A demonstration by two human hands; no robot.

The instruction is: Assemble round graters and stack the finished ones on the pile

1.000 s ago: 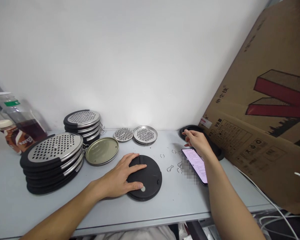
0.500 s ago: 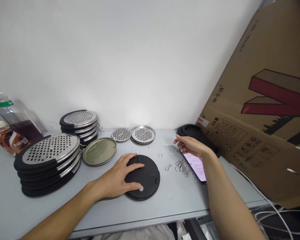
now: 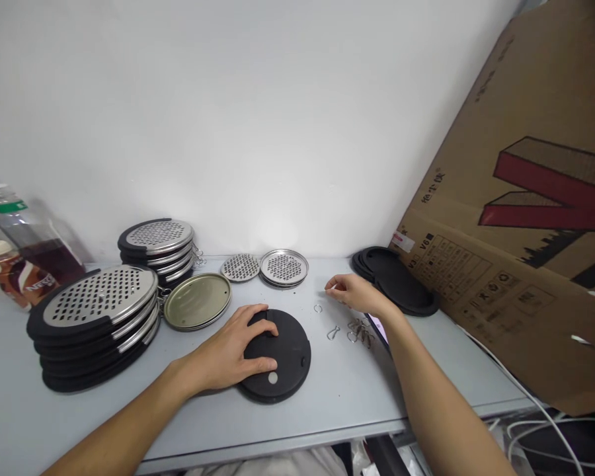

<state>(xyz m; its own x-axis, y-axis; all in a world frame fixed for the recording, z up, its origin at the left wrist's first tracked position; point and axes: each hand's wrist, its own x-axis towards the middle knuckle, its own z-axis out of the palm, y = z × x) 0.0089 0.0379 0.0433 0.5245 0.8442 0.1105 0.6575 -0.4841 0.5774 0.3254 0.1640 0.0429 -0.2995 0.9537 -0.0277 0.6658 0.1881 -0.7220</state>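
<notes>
My left hand [image 3: 228, 354] grasps the left side of a black round disc [image 3: 290, 347] lying on the table, fingers and thumb over its top. A small pale round spot [image 3: 272, 377] shows near the thumb, and there is a little slot by the disc's right edge. My right hand [image 3: 352, 292] is closed in a pinch low over the table; what the fingertips hold, if anything, cannot be made out. Near it lie a thin metal ring [image 3: 318, 308], a snap clip [image 3: 333, 332] and a small heap of metal clips [image 3: 359, 332].
Stacks of black-rimmed perforated metal discs [image 3: 99, 297] stand left, beside gold-coloured lids [image 3: 198, 301] and bottles [image 3: 17, 271]. Perforated plates [image 3: 284, 268] lie by the wall. A phone [image 3: 378, 328] is partly under my right forearm. Black covers [image 3: 401, 284] lean near a cardboard box [image 3: 525, 264].
My right hand has moved left from above the phone and its fingers have come together over a spot where a ring lay. The left hand and disc have shifted slightly left.
</notes>
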